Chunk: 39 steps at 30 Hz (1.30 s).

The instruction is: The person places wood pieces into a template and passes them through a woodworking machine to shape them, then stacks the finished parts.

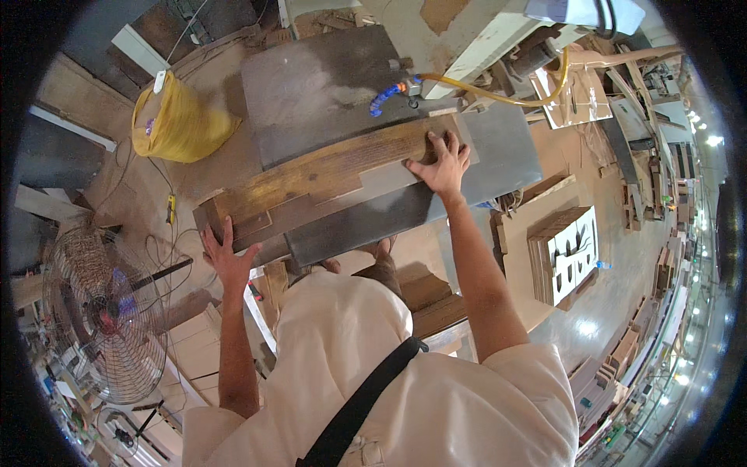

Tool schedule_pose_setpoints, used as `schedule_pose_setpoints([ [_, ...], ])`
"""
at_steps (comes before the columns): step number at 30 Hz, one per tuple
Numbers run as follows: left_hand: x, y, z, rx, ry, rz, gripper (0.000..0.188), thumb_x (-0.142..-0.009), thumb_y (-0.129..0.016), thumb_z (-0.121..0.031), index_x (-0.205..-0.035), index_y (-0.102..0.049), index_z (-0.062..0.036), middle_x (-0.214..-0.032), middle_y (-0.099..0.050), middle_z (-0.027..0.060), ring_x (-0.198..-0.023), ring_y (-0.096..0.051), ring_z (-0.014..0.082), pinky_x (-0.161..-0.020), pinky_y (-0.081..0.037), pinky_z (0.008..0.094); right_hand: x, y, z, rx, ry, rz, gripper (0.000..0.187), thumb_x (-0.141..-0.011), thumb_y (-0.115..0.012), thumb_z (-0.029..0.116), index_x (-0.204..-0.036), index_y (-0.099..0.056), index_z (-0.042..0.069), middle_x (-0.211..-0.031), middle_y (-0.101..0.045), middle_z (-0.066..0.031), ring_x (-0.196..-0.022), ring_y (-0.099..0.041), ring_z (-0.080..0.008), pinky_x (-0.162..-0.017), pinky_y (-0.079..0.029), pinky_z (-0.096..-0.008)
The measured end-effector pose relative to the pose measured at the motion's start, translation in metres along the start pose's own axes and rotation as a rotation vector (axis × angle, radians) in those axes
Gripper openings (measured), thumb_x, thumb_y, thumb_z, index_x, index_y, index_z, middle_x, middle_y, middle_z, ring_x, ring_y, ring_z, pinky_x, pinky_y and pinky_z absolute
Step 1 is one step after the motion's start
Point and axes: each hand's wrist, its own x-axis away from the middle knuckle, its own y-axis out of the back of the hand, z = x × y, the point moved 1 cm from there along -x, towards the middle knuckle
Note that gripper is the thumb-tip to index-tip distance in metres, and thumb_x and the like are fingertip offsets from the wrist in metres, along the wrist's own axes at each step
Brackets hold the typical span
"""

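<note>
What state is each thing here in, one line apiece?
Wooden board, lying across dark tabletop
Left hand, spread, touching board's left end
Right hand, spread on board's right part
Yellow sack, standing
Fan, cannot tell whether spinning
Blue nozzle, curved
Panels, stacked

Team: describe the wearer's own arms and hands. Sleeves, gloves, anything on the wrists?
Left hand and right hand: ungloved, five-fingered. No watch, band or cable visible on either wrist. Forearms uncovered; loose, plain, off-white short sleeves matching the shirt. A wide black strap runs diagonally across the shirt. No markings readable on the sleeves.
</note>
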Motion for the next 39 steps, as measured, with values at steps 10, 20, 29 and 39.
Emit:
schedule_pose_setpoints([
  [10, 0.0, 0.0, -0.019, -0.005, 0.109, 0.036, 0.102, -0.066, -0.083, -0.059, -0.154, -0.035, -0.0379, -0.162, -0.016, 0.0242, -0.15, -0.013, 0.0458, -0.107, -0.021, 0.0757, -0.04, -0.021, -0.004, -0.049, 0.146, -0.103, 0.082, -0.053, -0.087, 0.053, -0.127, -0.065, 0.026, -0.146, -0.044, -0.0107, -0.134, -0.028, -0.049, -0.113, -0.019, -0.0626],
  [20, -0.003, -0.002, -0.032, -0.014, 0.14, 0.037, 0.1, -0.068, -0.083, -0.055, -0.154, -0.035, -0.0384, -0.162, -0.017, 0.023, -0.149, -0.016, 0.0453, -0.107, -0.022, 0.075, -0.053, -0.025, -0.008, -0.058, 0.145, -0.072, 0.087, -0.053, -0.085, 0.058, -0.13, -0.062, 0.025, -0.148, -0.041, -0.0142, -0.136, -0.023, -0.0541, -0.111, -0.015, -0.069],
  [29, 0.022, -0.001, -0.064, -0.044, 0.207, 0.039, 0.102, -0.068, -0.086, -0.052, -0.154, -0.034, -0.041, -0.161, -0.019, 0.025, -0.15, -0.015, 0.0452, -0.112, -0.022, 0.0685, -0.065, -0.015, -0.018, 0.01, 0.15, -0.029, 0.083, -0.056, -0.087, 0.05, -0.13, -0.061, 0.025, -0.145, -0.042, -0.0156, -0.134, -0.026, -0.049, -0.11, -0.02, -0.066],
  [39, 0.052, -0.011, -0.09, -0.047, 0.265, -0.003, 0.101, -0.067, -0.086, -0.051, -0.154, -0.036, -0.0385, -0.161, -0.02, 0.0232, -0.15, -0.015, 0.0433, -0.11, -0.023, 0.0685, -0.079, -0.018, -0.04, 0.026, 0.199, 0.023, 0.083, -0.056, -0.085, 0.052, -0.132, -0.059, 0.029, -0.134, -0.046, -0.0156, -0.132, -0.026, -0.0494, -0.11, -0.018, -0.0661],
])
